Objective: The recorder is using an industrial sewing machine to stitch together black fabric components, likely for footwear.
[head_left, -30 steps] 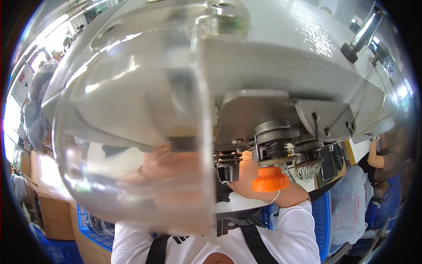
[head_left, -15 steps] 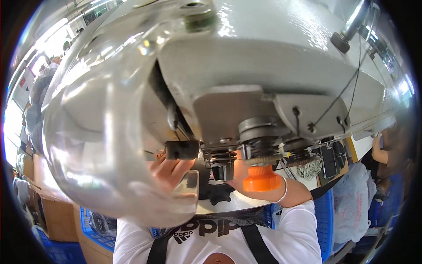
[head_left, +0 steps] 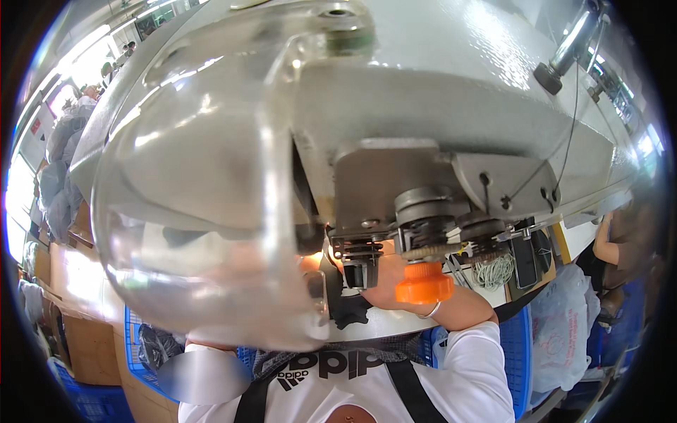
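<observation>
1. While the grey sewing machine (head_left: 451, 92) fills nearly the whole view from above, a worker in a white shirt sits pressed close under its head. Both hands are tucked beneath the needle works.
2. The right hand (head_left: 391, 285) lies just behind an orange knob (head_left: 423, 285), with a thin bracelet (head_left: 429, 311) on the wrist. Its fingers run in under the metal parts, so whether they are curled or spread cannot be told.
3. The left hand (head_left: 310, 264) shows only as a patch of lit skin at the edge of the clear guard (head_left: 197, 211). The curved plastic smears the rest, and its grip cannot be made out either.
4. Between the two hands, a scrap of dark fabric (head_left: 349, 314) sits on the pale machine bed, directly below the presser parts and touching the right hand's side.
5. The cloth looks thin, limp and light. It would likely fold or bunch under any push, and is best held flat with fingertips at its free edges on either side, well clear of the needle.
6. A coil of white thread (head_left: 493, 271) hangs to the right of the knob. Further out stand a blue crate (head_left: 518, 366), a white plastic bag (head_left: 564, 324) and cardboard boxes (head_left: 77, 338).
7. Another person's arm (head_left: 613, 240) shows at the far right edge, apart from the worker's own hands.
</observation>
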Demonstrator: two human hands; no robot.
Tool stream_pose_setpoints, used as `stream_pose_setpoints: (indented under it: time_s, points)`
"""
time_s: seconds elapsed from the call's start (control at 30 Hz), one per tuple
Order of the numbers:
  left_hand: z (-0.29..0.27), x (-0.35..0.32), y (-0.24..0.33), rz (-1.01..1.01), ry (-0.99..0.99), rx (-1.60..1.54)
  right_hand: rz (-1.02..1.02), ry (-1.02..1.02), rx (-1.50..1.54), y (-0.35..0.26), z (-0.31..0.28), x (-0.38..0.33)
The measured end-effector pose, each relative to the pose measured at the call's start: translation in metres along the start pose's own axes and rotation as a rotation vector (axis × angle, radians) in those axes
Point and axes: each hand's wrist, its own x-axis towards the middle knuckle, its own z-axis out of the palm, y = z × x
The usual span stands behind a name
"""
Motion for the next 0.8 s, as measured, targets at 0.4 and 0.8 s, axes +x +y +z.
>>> stream_pose_setpoints:
  time_s: [0.4, 0.8]
  points:
    - [-0.003, -0.010, 0.003, 0.089, 0.002, 0.338, 0.150, -0.065, -0.017, 0.008, -0.005, -0.008]
    - [0.000, -0.006, 0.022, -0.069, -0.045, -0.003, 0.044, -0.067, -0.276, 0.013, -0.012, 0.004]
